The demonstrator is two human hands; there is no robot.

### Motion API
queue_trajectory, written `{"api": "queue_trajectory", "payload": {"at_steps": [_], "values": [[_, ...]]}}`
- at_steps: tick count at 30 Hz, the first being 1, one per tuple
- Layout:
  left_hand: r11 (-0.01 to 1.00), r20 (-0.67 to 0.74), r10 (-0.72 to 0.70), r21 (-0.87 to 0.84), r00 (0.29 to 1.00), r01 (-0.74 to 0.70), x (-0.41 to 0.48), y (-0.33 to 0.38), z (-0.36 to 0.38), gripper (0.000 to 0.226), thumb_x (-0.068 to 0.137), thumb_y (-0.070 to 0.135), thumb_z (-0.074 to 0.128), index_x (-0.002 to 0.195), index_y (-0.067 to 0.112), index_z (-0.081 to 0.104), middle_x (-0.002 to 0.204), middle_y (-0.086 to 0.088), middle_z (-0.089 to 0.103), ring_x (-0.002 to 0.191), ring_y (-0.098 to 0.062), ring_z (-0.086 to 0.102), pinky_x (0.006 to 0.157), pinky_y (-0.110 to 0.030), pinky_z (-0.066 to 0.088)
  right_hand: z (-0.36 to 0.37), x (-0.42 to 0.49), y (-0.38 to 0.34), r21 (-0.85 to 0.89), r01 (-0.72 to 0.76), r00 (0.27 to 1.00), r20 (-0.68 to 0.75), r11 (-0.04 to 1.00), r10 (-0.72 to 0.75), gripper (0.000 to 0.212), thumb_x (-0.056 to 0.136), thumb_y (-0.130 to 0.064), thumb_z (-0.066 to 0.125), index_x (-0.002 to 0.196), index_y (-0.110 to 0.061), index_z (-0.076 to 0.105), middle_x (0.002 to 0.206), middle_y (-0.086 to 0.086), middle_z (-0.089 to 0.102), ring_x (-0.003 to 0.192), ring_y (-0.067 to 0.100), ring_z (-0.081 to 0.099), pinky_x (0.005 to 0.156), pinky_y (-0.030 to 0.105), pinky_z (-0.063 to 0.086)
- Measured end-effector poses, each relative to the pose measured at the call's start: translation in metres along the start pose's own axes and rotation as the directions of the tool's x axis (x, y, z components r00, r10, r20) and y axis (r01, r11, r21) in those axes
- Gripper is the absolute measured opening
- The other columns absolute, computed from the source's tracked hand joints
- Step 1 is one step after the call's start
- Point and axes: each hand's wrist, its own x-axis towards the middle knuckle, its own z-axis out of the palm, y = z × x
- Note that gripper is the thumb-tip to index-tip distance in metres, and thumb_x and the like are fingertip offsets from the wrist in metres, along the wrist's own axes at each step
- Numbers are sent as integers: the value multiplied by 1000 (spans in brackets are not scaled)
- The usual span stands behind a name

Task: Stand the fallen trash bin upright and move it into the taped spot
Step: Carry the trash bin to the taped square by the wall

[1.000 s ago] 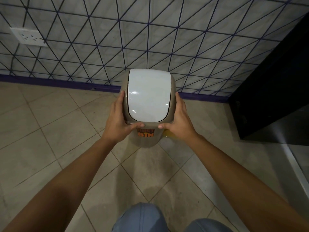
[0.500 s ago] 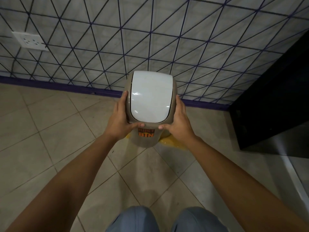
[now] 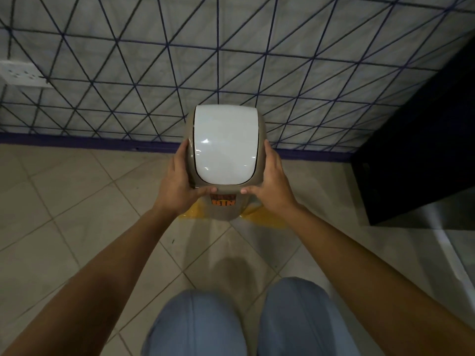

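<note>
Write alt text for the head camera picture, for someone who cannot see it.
Seen from above, a person's left hand and right hand grip the sides of an upright beige trash bin with a white swing lid, standing over yellow tape on a tiled floor near a patterned wall. The person's knees show below.

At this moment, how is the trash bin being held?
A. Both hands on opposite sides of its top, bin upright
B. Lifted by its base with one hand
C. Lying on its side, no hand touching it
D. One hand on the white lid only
A: the left hand and right hand clasp opposite sides of the upright trash bin just below its white swing lid, with yellow tape showing at its base.
</note>
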Motion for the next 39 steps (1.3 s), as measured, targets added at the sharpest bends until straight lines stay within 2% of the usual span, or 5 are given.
{"api": "queue_trajectory", "payload": {"at_steps": [4, 9, 22, 33, 39], "values": [[1000, 3, 4, 4, 1000, -4, 9, -1, 2, 123, 56, 42, 86, 148, 16, 10, 149, -11, 29, 136, -25, 30, 100, -32, 32, -3, 7, 0, -11, -23, 1000, 5, 1000, 23, 128, 57, -15, 87, 150, -18, -1, 157, 6, 12, 144, 22, 16, 115, 44, 25], [1000, 25, 19, 8, 1000, -19, 23, 1, 5, 123, 57, 40, 86, 149, 17, 8, 149, -10, 29, 136, -24, 27, 104, -38, 33, -5, 16, 1, 2, -45, 999, -13, 999, 45, 129, 57, -14, 87, 149, -19, -2, 157, 7, 12, 144, 23, 16, 114, 47, 26], [1000, 61, 7, -8, 998, -7, 38, 0, 11, 121, 60, 32, 85, 150, 17, 5, 150, -11, 27, 138, -24, 25, 107, -42, 34, -6, 34, 4, 3, -33, 999, -26, 999, 34, 125, 59, -10, 86, 149, -20, 1, 157, 5, 13, 143, 24, 18, 113, 50, 30], [1000, 61, -1, -10, 998, 1, 60, 0, 14, 122, 59, 31, 86, 149, 17, 5, 149, -14, 25, 138, -29, 27, 105, -48, 37, -7, 55, 6, -4, -65, 997, -39, 998, 65, 124, 62, -11, 84, 149, -24, -3, 155, 8, 18, 141, 26, 22, 112, 44, 28], [999, 52, -8, -34, 999, 10, 67, -2, 17, 122, 60, 31, 86, 149, 21, 4, 148, -13, 25, 138, -29, 25, 105, -46, 34, -6, 65, 8, 6, -82, 996, -44, 997, 82, 124, 61, -12, 85, 149, -24, -1, 154, 8, 20, 141, 25, 22, 111, 43, 26]]}}
